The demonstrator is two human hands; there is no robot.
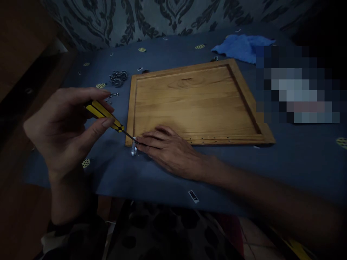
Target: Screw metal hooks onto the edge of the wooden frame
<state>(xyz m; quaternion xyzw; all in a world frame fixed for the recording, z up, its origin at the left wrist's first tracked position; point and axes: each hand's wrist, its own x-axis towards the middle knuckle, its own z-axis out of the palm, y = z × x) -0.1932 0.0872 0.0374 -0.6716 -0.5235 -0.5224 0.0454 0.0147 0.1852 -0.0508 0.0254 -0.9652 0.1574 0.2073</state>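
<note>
My left hand [65, 126] is closed around a screwdriver [108, 117] with a yellow and black handle; its tip points down and right to the near left corner of a wooden board [195, 104]. My right hand [168, 148] lies at that corner, fingers pressed together, pinching a small metal hook [133, 148] against the board's front edge. A row of small holes runs along the board's near rim.
The board lies on a blue cloth-covered table [298, 159]. A pile of metal hooks [118, 78] sits beyond the board's far left corner, with a loose piece [113, 95] nearer. A crumpled blue cloth [238, 47] lies at the back right. Small tags are scattered about.
</note>
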